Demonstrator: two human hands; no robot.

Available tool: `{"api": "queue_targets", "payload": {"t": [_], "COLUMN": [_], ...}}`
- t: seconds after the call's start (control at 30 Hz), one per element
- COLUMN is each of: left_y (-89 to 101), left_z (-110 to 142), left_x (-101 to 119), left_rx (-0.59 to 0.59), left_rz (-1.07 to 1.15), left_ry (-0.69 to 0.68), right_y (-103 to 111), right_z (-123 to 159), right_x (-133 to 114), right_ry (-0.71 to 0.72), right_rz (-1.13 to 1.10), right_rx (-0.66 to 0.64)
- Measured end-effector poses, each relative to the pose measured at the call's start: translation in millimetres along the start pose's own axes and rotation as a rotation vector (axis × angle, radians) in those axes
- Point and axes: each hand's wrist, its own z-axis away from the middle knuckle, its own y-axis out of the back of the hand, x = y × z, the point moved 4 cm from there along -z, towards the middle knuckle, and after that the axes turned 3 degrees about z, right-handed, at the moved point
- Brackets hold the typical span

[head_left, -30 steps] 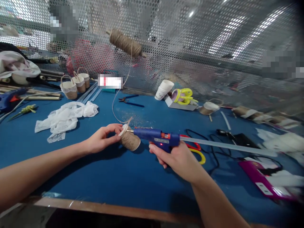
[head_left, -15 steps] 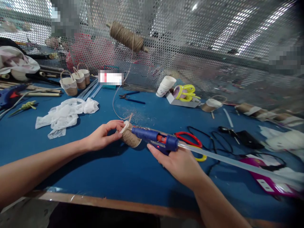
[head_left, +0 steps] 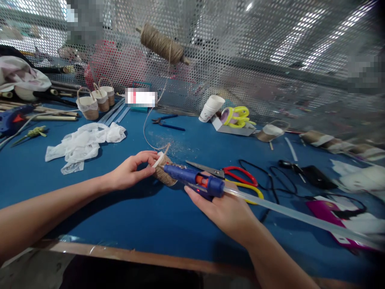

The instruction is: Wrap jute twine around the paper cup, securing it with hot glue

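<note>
Tilted on its side above the blue tabletop, a small paper cup wrapped in brown twine is gripped at its white rim by my left hand. My right hand is closed round a blue hot glue gun with a long clear glue stick sticking out of its back. The gun's nozzle is at the twine-covered side near the rim; whether it touches cannot be made out. A strand of twine runs from the cup up to a twine spool by the mesh panel.
Scissors with red and yellow handles lie just beyond the glue gun. Farther back are blue pliers, white lace, small handled cups, stacked paper cups and a purple power strip. A black cord curls at right.
The glue gun's nozzle has shifted slightly left and down along the cup, uncovering the scissors' blades. My left hand keeps its hold on the rim.
</note>
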Motion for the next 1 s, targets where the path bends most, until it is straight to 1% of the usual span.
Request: {"api": "queue_targets", "payload": {"t": [0.2, 0.37, 0.53, 0.67, 0.8, 0.9, 1.0], "left_y": [-0.8, -0.8, -0.1, 0.9, 1.4, 1.6, 1.8], "left_z": [0, 0, 0, 1, 1, 1, 1], "left_x": [1, 1, 1, 0, -2, -1, -1], "left_rx": [-0.002, -0.008, -0.044, -0.075, -0.098, -0.110, -0.114], "left_rz": [0.002, 0.012, 0.052, 0.049, 0.016, 0.005, 0.009], "left_ry": [0.010, 0.008, 0.006, -0.001, -0.004, -0.009, -0.007], "right_y": [-5, -4, 6, 8, 8, 7, 6], "right_z": [5, 3, 0, 0, 1, 3, 4], "right_x": [4, 5, 4, 7, 12, 14, 12], "right_ry": [0.010, -0.009, -0.010, -0.034, -0.093, -0.143, -0.139], "right_rz": [-0.001, 0.004, 0.030, -0.013, -0.053, -0.083, -0.110], "right_rx": [0.071, 0.039, 0.082, 0.072, 0.098, 0.083, 0.052]}}
